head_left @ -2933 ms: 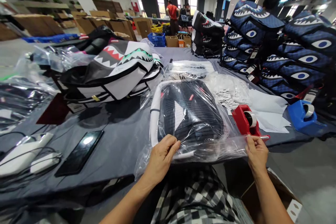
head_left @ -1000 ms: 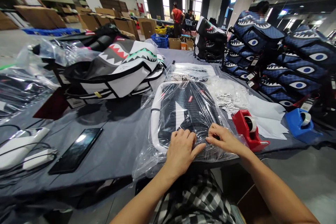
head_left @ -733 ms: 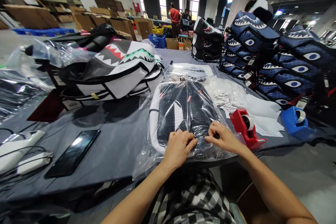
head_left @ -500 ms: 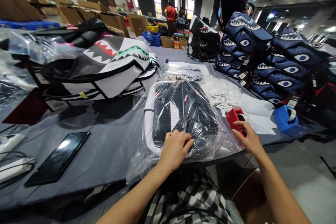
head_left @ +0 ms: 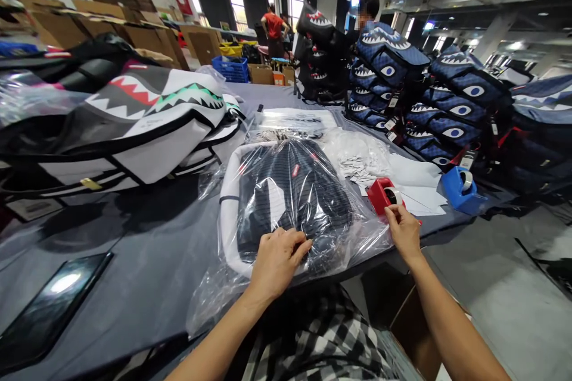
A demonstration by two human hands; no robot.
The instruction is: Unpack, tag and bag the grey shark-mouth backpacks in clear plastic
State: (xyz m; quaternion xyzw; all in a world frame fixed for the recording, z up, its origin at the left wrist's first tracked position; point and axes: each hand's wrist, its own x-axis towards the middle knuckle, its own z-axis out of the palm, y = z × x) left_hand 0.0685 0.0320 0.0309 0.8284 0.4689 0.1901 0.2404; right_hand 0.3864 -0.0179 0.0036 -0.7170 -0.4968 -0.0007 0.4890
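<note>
A black ribbed backpack with white edging [head_left: 230,214] lies flat inside a clear plastic bag [head_left: 357,244] on the table in front of me. My left hand [head_left: 277,259] rests on the near edge of the bag, its fingers curled in and gripping the film. To the right of the bag stands a red tape dispenser [head_left: 379,195] with a roll of tape [head_left: 394,196]. At its near side my right hand [head_left: 406,233] pinches thumb and forefinger together at the end of the tape; the strip itself is too thin to make out.
Grey-and-white shark-face backpacks [head_left: 147,131] lie left, above a black phone [head_left: 58,303]. Blue shark-face backpacks [head_left: 460,101] are stacked at right, behind a blue tape dispenser [head_left: 462,190]. White paper sheets [head_left: 415,181] lie behind the red dispenser. Two people stand farther back.
My right hand has closed from a loose, spread grasp into a pinch at the red dispenser. My left hand stays on the bag. The whole view has shifted to the right.
</note>
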